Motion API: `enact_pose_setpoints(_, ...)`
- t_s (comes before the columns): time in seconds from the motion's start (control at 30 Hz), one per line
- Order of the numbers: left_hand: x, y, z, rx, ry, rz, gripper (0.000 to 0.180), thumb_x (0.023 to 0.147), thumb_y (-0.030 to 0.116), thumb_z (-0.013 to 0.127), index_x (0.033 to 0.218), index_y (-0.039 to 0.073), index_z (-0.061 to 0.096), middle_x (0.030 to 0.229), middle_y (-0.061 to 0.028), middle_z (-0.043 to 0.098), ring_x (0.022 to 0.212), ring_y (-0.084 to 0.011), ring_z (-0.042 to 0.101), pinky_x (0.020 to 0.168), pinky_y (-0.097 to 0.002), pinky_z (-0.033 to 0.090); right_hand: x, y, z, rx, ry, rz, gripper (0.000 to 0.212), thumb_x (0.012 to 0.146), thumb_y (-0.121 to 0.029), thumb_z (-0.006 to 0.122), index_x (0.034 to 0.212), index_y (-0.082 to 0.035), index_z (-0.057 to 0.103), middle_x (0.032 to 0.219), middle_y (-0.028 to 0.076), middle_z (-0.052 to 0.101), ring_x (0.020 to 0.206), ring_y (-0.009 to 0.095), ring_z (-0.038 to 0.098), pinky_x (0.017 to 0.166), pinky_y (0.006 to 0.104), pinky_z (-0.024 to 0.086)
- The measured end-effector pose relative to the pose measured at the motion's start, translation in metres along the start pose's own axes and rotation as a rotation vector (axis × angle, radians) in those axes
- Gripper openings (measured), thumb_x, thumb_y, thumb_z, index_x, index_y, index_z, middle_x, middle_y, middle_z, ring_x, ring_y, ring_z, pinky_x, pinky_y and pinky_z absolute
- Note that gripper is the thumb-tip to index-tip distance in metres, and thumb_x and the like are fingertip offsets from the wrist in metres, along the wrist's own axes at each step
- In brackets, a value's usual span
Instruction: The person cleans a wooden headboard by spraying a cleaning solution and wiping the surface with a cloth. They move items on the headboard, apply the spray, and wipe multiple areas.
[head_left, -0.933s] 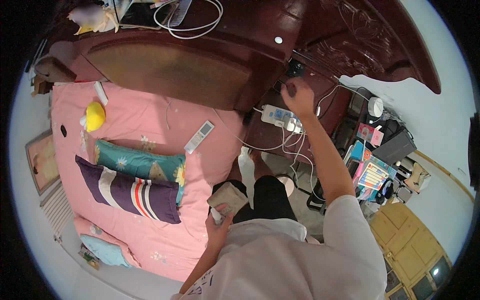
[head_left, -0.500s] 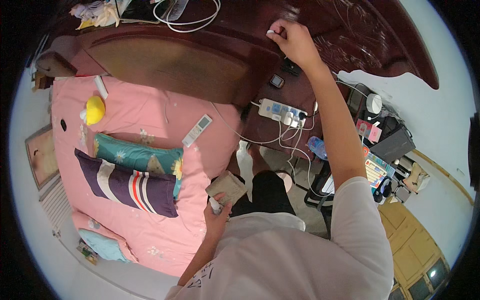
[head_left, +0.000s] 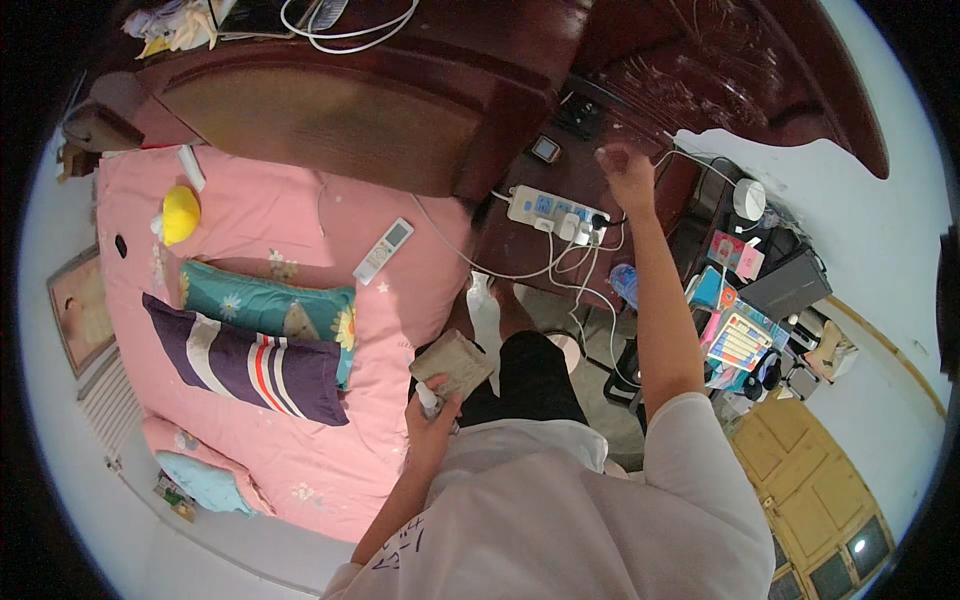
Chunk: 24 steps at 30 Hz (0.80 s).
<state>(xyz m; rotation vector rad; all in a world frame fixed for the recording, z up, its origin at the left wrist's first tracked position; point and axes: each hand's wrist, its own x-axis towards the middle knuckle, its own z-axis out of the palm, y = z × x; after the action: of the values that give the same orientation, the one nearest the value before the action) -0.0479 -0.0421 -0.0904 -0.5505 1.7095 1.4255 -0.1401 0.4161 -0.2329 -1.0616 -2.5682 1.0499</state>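
My left hand is closed low in front of my body. It grips a folded beige cloth together with a small white-topped bottle. My right arm reaches forward, and my right hand is over the dark red nightstand, its fingers bent together and a little blurred. Whether a small thing is between its fingertips is hard to see. Near that hand are a small square black device and a white power strip with plugs and cables in it.
To the left is a pink bed with a white remote control, striped pillow, green pillow and yellow toy. A dark wooden headboard runs behind. Right of the nightstand are a bottle, keyboard and loose white cables.
My right hand has come down from the dark headboard ledge, nearer to me and over the nightstand; the white thing in its pinch no longer shows clearly. My left hand keeps its hold.
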Motion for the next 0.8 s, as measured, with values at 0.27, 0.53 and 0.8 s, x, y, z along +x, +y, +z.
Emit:
enact_pose_setpoints(0.27, 0.001, 0.005, 0.003, 0.097, -0.008, -0.072, 0.033, 0.090, 0.007, 0.068, 0.121, 0.002, 0.058, 0.084, -0.0015, 0.060, 0.070, -0.0081, 0.055, 0.061, -0.0229, 0.045, 0.009, 0.051, 0.071, -0.498, -0.298, 0.114, 0.023, 0.088, -0.022, 0.062, 0.098, -0.002, 0.069, 0.096, 0.021, 0.070, 0.094, 0.042, 0.065, 0.080, 0.0497, 0.053)
enact_pose_setpoints(0.53, 0.000, 0.006, 0.009, 0.062, 0.030, -0.094, 0.037, 0.088, 0.010, 0.070, 0.122, 0.003, 0.058, 0.081, -0.0016, 0.061, 0.069, -0.0100, 0.056, 0.061, -0.0236, 0.045, -0.001, 0.056, 0.094, -0.520, -0.277, 0.167, 0.027, 0.082, -0.011, 0.067, 0.108, -0.003, 0.068, 0.106, 0.022, 0.067, 0.101, 0.039, 0.065, 0.085, 0.0480, 0.055)
enact_pose_setpoints(0.8, 0.005, -0.005, 0.007, 0.019, 0.014, -0.007, 0.032, 0.089, 0.010, 0.071, 0.119, 0.006, 0.060, 0.079, 0.0011, 0.060, 0.067, -0.0061, 0.054, 0.058, -0.0222, 0.043, -0.003, 0.057, 0.088, -0.468, -0.364, 0.079, 0.033, 0.083, -0.013, 0.066, 0.116, -0.010, 0.066, 0.104, 0.022, 0.068, 0.095, 0.040, 0.066, 0.081, 0.0486, 0.056)
